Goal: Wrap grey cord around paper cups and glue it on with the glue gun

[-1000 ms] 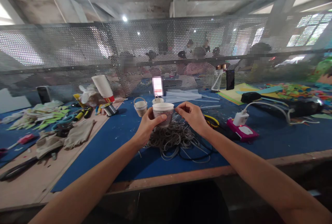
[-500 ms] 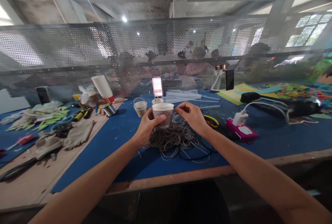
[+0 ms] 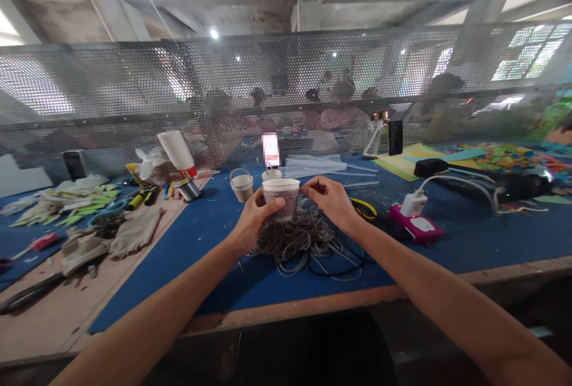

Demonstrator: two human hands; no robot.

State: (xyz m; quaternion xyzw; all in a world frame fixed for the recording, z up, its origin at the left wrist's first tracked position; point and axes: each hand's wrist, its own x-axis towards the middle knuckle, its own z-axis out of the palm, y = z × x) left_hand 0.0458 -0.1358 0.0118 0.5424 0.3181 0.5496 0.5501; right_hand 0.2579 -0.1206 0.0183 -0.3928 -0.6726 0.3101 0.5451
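My left hand (image 3: 254,218) is wrapped round a white paper cup (image 3: 281,196) whose lower part is wound with grey cord. It holds the cup upright above a tangled pile of grey cord (image 3: 300,242) on the blue mat (image 3: 214,237). My right hand (image 3: 329,198) is just right of the cup, its fingers pinched on a strand of the cord at the cup's side. Behind the cup stand a small cord-wrapped basket with a handle (image 3: 242,184) and another white cup (image 3: 272,174).
A stack of white cups (image 3: 177,152), pliers and scraps lie at the left with cloth gloves (image 3: 134,232). A pink box with a white charger (image 3: 416,220) and yellow-handled scissors (image 3: 364,208) lie to the right. A perforated metal screen (image 3: 286,88) closes the back; people sit behind it.
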